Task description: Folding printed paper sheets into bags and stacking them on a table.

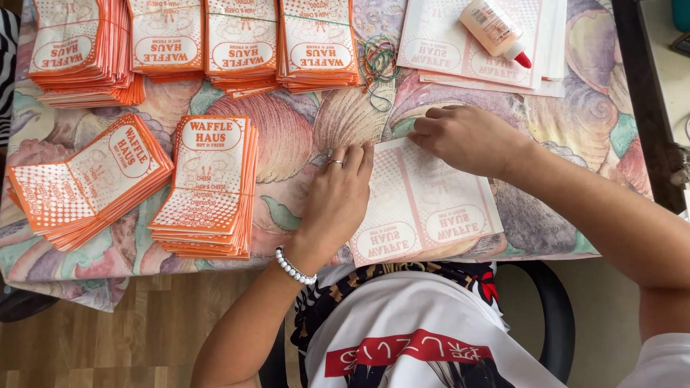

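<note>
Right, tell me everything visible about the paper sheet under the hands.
The paper sheet lies flat at the table's near edge, white with pale orange dotted panels and oval emblems, print facing away from the person. The left hand presses its left edge; the right hand pinches the top edge. It looks thin and unfolded.

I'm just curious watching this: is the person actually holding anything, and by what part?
Nothing is lifted. The left hand presses the flat paper sheet at its left edge; the right hand pinches or presses its top edge against the table.
</note>
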